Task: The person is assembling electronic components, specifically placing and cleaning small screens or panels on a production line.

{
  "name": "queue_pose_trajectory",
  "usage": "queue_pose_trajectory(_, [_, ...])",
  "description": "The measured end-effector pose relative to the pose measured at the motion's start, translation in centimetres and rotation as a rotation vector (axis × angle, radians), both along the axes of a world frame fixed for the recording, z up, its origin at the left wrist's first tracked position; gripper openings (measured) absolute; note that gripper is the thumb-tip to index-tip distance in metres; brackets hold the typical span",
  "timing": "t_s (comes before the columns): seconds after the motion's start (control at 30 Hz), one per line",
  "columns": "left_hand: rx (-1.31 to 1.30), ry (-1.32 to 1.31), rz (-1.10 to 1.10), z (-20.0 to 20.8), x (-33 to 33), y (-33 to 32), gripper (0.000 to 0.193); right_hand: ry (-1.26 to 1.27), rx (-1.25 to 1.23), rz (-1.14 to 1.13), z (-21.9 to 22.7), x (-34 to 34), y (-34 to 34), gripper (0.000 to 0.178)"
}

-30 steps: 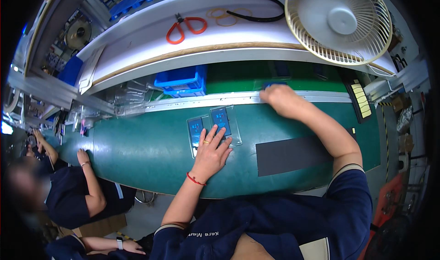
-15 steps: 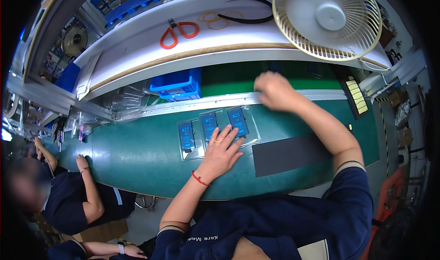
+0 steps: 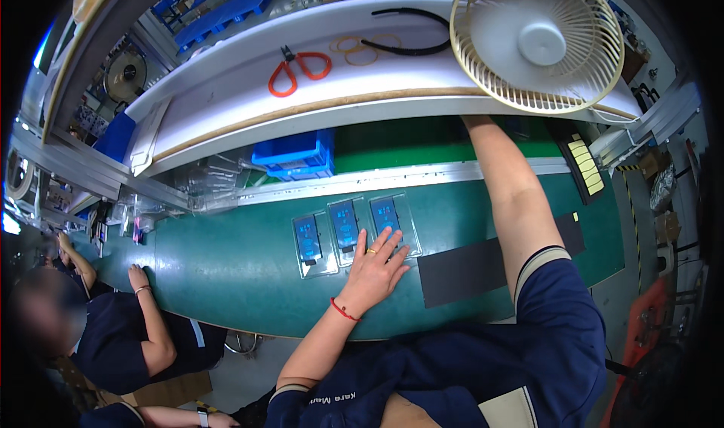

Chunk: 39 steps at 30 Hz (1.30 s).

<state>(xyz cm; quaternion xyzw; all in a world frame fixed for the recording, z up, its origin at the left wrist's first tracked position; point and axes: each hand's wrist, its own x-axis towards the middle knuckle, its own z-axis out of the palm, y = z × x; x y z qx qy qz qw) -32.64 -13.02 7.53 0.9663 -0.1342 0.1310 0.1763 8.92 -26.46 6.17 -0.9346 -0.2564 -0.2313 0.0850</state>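
Observation:
Three flat, dark rectangular battery-like packs lie side by side in clear plastic trays on the green table: a left pack (image 3: 308, 237), a middle pack (image 3: 345, 224) and a right pack (image 3: 385, 213). My left hand (image 3: 371, 273) is open, fingers spread, at the near edge of the middle and right trays. Its fingertips reach the lower end of the right pack. My right forearm (image 3: 501, 153) stretches far forward beneath the white shelf. That shelf hides my right hand and whatever it touches.
A dark grey mat (image 3: 461, 277) lies under my right arm. Blue bins (image 3: 294, 154) stand below the shelf (image 3: 226, 88), which bears red-handled cutters (image 3: 300, 72), rubber bands and a fan (image 3: 539, 43). A black strip with yellow labels (image 3: 584, 164) lies at right. A co-worker (image 3: 124, 330) sits at left.
My right hand has gone forward, out of sight under the shelf. My left hand stays open by the trays. The trays have become slightly separated and turned, and the whole view has shifted a little.

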Motion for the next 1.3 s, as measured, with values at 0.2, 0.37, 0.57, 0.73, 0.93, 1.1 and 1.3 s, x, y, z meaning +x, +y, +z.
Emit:
queue_pose_trajectory(0.2, [-0.033,-0.007,-0.009,0.1,0.3,0.4,0.033,0.335,-0.121,0.189,3.9,-4.1,0.6,0.033])
queue_pose_trajectory(0.37, [-0.029,-0.007,-0.007,0.0,0.1,0.4,0.033,0.449,-0.384,0.903,6.1,-12.2,1.7,0.009])
queue_pose_trajectory(0.57, [-0.047,-0.005,-0.057,0.2,0.4,0.2,0.032,0.193,-0.356,1.23,5.3,-20.9,-1.8,0.009])
queue_pose_trajectory(0.73, [-0.033,0.011,-0.022,0.3,0.5,0.3,0.033,0.306,-0.024,1.102,5.8,-21.1,-4.3,0.014])
queue_pose_trajectory(0.93, [-0.015,-0.011,0.012,1.8,0.2,-0.3,0.04,0.176,0.023,-0.154,3.7,-4.4,-9.7,0.047])
queue_pose_trajectory(1.1, [-0.038,-0.029,-0.109,1.9,1.7,-1.9,0.041,-0.167,0.107,-0.444,-4.7,8.4,-19.7,0.058])
queue_pose_trajectory(1.3, [-0.041,0.018,-0.084,2.0,1.8,-1.9,0.039,0.462,-0.161,-0.222,2.2,1.6,-13.2,0.079])
